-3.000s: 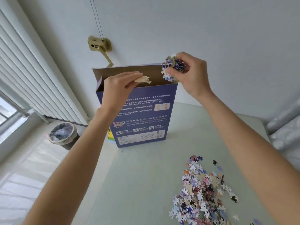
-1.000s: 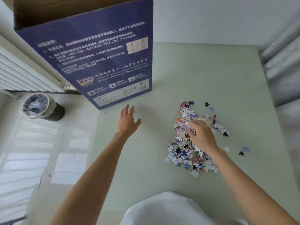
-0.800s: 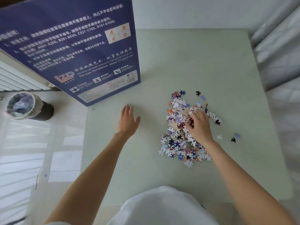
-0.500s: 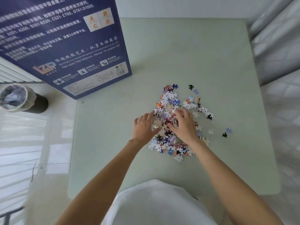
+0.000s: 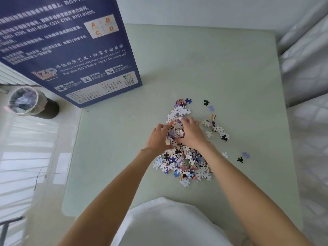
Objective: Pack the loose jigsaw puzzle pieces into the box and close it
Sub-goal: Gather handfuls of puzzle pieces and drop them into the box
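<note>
A tall blue puzzle box [image 5: 71, 50] stands upright at the table's far left corner; its top is out of frame. A heap of loose jigsaw pieces [image 5: 184, 162] lies mid-table. My left hand [image 5: 157, 139] and my right hand [image 5: 190, 134] are cupped together over the heap's upper part, pressing a clump of pieces [image 5: 174, 133] between them. More pieces [image 5: 181, 108] lie just beyond my fingers, and a few stray ones [image 5: 217, 129] are scattered to the right.
The pale green table [image 5: 213, 68] ends at the left in a drop to the floor, where a lined waste bin [image 5: 26, 102] stands. White bedding [image 5: 308, 86] borders the table's right edge. Two lone pieces [image 5: 243, 157] lie near that side.
Both hands left the box top and came down to the heap. My left hand slid in from the bare table, and both hands have closed around a clump of pieces.
</note>
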Demonstrator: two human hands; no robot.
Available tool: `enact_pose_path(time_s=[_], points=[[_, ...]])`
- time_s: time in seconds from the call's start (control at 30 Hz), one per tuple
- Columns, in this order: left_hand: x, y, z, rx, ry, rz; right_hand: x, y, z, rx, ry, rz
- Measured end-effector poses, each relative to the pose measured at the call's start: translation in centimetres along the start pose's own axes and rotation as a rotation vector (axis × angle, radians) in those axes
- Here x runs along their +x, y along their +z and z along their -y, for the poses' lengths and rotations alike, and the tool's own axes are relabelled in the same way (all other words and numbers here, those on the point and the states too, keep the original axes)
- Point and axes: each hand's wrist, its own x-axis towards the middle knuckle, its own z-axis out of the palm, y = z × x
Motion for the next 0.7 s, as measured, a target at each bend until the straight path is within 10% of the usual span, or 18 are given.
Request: enact_pose_path(time_s=[0.7], points=[[-1.6,1.2,0.4,-0.064,-0.008,-0.123,0.0,-0.3,0.8,0.002,-0.069,0.109]])
